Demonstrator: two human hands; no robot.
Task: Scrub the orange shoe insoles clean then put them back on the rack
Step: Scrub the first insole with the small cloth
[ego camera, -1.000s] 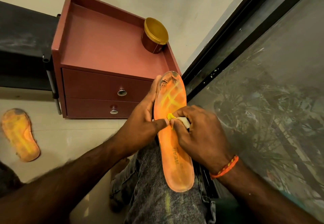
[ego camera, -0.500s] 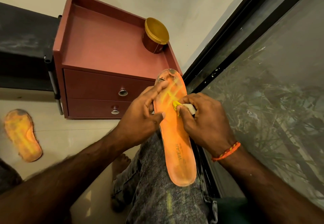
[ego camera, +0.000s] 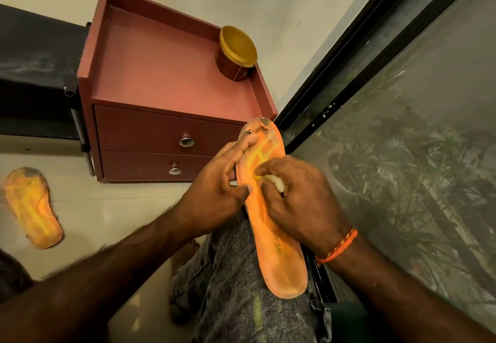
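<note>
An orange insole (ego camera: pixel 279 259) rests lengthwise on my knee, its grimy toe end pointing away from me. My left hand (ego camera: pixel 214 189) grips its left edge near the toe, fingers curled over the top. My right hand (ego camera: pixel 298 203) presses a small white and yellow scrubber (ego camera: pixel 273 180) onto the insole's forefoot; most of the scrubber is hidden under the fingers. A second orange insole (ego camera: pixel 32 208), dirty at the toe, lies flat on the tiled floor at the far left.
A red two-drawer cabinet (ego camera: pixel 166 133) stands ahead, a gold-lidded jar (ego camera: pixel 236 53) on its top at the back right. A black rack (ego camera: pixel 35 74) sits left of it. A black-framed window (ego camera: pixel 402 155) runs along the right.
My right hand has slid the scrubber up the insole toward the toe. The left hand shifted its grip further up the insole's edge.
</note>
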